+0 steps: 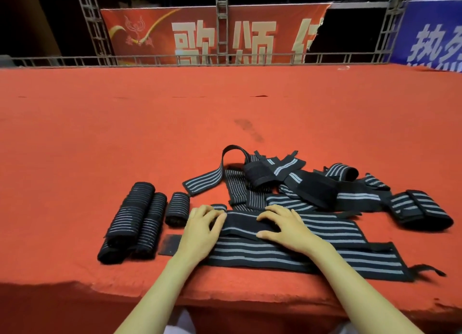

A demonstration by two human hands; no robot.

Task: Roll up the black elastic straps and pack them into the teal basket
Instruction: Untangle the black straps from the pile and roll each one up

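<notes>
A long black strap with grey stripes (332,256) lies flat along the near edge of the red carpeted stage. My left hand (200,231) and my right hand (287,227) both rest on its folded left end, fingers bent over the black patch there. Three rolled straps (140,216) lie side by side to the left. A tangled pile of unrolled straps (300,183) sits just beyond my hands. No teal basket is in view.
The red carpeted stage (225,113) stretches far ahead, its front edge (225,298) just below my forearms. A metal truss railing (222,58) with red and blue banners stands at the back. One more loosely rolled strap (420,208) lies at the right.
</notes>
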